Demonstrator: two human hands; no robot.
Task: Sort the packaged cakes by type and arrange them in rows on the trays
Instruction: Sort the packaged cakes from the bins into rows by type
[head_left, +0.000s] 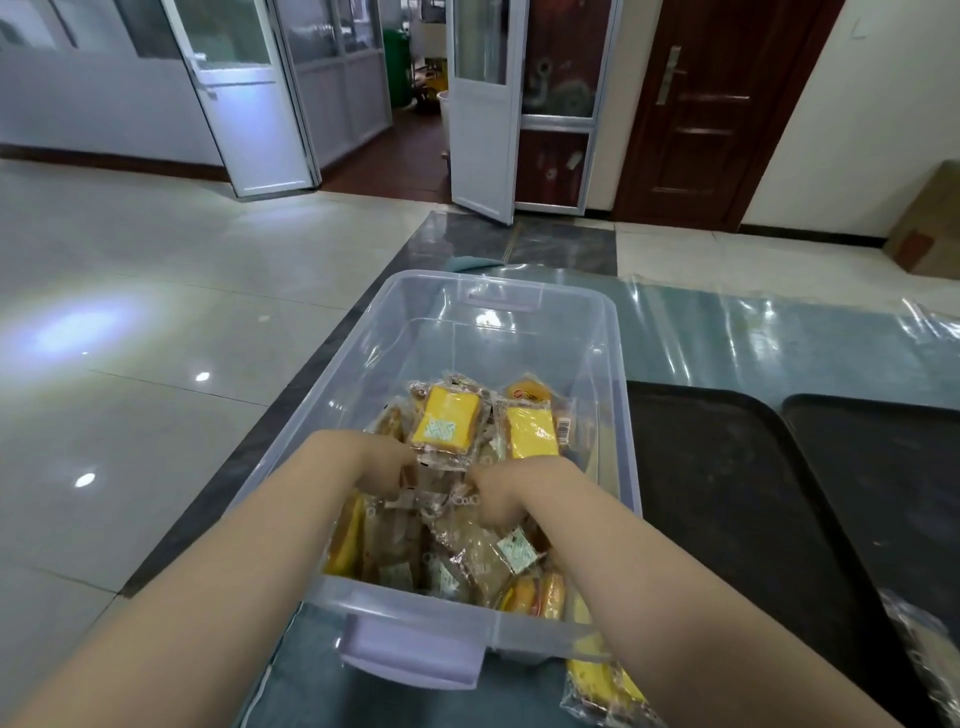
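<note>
left hand (387, 465): inside clear bin (613, 364), fingers curled down into the packaged cakes (467, 545), likely gripping a wrapper; blurred, can't confirm.
right hand (501, 491): same, fingers buried in the pile, grip unclear.
yellow cake pack (445, 422): just beyond the left fingers, on top.
black trays (727, 493): right of the fingers, beside bin.
loose pack (605, 686): on the surface, nearer than the bin.

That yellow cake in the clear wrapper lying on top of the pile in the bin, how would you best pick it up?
Probably from straight above, pinching the flat crimped seam at the near end of the yellow cake in its clear wrapper. It lies face up on the heap, the clear plastic bin walls block the sides, and the seam spares the soft cake.
</note>
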